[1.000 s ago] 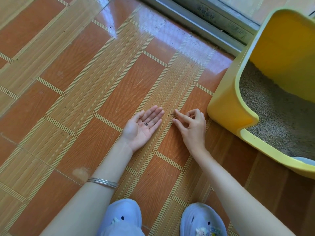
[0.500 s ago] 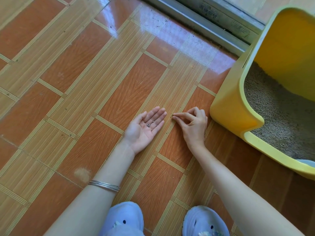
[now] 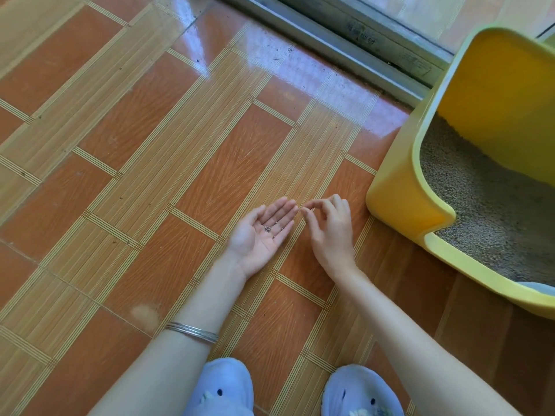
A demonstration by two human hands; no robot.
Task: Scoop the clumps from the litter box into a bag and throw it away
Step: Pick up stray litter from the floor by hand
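Observation:
The yellow litter box (image 3: 399,205) stands on the floor at the right, filled with grey litter (image 3: 486,199). My left hand (image 3: 255,244) lies palm up and slightly cupped just above the tiles, with a few small dark litter grains (image 3: 268,228) resting at the base of its fingers. My right hand (image 3: 330,232) hovers beside it, left of the box's front corner. Its thumb and forefinger are pinched together right at the left hand's fingertips. Whatever is in the pinch is too small to see. No bag or scoop handle is in view.
The floor is orange and tan patterned tile (image 3: 150,145). A metal sliding-door track (image 3: 345,46) runs along the top, with specks of litter near it. My two pale blue slippers (image 3: 223,388) sit at the bottom edge. A pale blue object (image 3: 537,286) peeks inside the box's near wall.
My right hand has lifted its pinched fingers from the floor and brought them to the left hand's fingertips. The left palm stays up, cupped a little more.

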